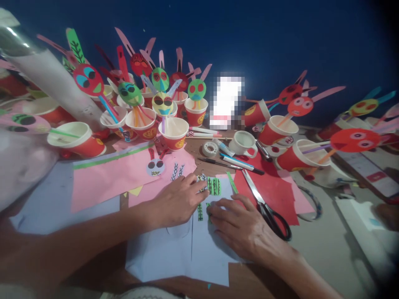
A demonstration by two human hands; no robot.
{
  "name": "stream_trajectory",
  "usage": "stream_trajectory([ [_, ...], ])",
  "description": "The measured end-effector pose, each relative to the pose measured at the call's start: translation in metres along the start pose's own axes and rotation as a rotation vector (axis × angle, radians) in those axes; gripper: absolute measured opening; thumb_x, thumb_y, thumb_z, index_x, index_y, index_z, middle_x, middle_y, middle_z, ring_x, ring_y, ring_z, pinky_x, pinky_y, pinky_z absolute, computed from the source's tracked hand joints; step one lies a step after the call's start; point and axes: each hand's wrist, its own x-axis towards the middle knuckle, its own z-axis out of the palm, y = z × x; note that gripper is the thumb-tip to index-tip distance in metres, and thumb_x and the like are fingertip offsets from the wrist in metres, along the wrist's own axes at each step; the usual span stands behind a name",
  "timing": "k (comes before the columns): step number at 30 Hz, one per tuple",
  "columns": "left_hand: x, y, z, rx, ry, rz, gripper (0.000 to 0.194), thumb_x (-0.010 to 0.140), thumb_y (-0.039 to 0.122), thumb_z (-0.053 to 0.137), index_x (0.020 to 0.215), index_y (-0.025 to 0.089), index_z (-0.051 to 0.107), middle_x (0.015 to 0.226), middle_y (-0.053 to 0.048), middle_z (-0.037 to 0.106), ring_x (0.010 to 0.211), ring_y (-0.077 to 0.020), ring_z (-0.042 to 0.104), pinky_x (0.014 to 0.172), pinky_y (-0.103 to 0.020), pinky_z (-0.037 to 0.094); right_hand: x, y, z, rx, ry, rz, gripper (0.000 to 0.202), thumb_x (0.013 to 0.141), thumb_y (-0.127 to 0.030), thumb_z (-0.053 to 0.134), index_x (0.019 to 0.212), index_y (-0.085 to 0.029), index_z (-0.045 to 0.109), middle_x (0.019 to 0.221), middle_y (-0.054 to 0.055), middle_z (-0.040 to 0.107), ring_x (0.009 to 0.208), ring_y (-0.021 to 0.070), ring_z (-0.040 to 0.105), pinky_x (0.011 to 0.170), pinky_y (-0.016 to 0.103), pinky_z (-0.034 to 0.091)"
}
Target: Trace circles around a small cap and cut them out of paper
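Pale blue paper (174, 259) lies in front of me with small patterned green paper pieces (214, 186) on it. My left hand (182, 197) rests at the papers' left side, its fingers apart and reaching beside the small pieces, with nothing held. Below it and to the right is a narrow green strip (200, 212). My right hand (238, 226) lies on the blue paper with spread fingers, its fingertips at another small green piece, partly covered. A plain green strip (232, 182) sits just above that hand.
Black-handled scissors (264, 207) lie on red paper (285, 199) at the right. Behind are pens, a tape roll (210, 148), a white mug (243, 143) and several red cups (173, 133) with paper faces. Pink paper (106, 178) lies left.
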Motion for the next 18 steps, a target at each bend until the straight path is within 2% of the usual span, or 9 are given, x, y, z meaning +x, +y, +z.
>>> stream_trajectory([
  [7, -0.001, -0.001, 0.001, 0.014, 0.022, 0.019, 0.03, 0.085, 0.011, 0.04, 0.112, 0.016, 0.053, 0.111, -0.012, 0.056, 0.096, -0.0249, 0.044, 0.078, -0.038, 0.043, -0.023, 0.017, -0.015, -0.071, 0.018, 0.109, 0.014, 0.086, -0.021, 0.055, 0.095, -0.023, 0.065, 0.107, 0.0, 0.07, 0.102, 0.0222, 0.058, 0.091, 0.043, 0.034],
  [11, -0.001, -0.001, 0.002, 0.038, 0.017, 0.033, 0.031, 0.085, 0.01, 0.039, 0.113, 0.015, 0.053, 0.111, -0.013, 0.055, 0.095, -0.0251, 0.045, 0.078, -0.039, 0.043, -0.015, 0.032, -0.02, -0.139, 0.001, 0.137, 0.015, 0.085, -0.02, 0.055, 0.095, -0.022, 0.066, 0.106, 0.001, 0.07, 0.102, 0.0232, 0.058, 0.09, 0.044, 0.035],
  [18, 0.0, -0.001, 0.003, 0.045, 0.002, 0.026, 0.028, 0.087, 0.012, 0.037, 0.11, 0.015, 0.054, 0.113, -0.012, 0.054, 0.091, -0.0245, 0.044, 0.078, -0.039, 0.042, 0.004, 0.052, -0.015, -0.185, 0.008, 0.102, 0.018, 0.084, -0.022, 0.058, 0.1, -0.021, 0.066, 0.108, 0.003, 0.07, 0.105, 0.0236, 0.057, 0.091, 0.042, 0.036],
])
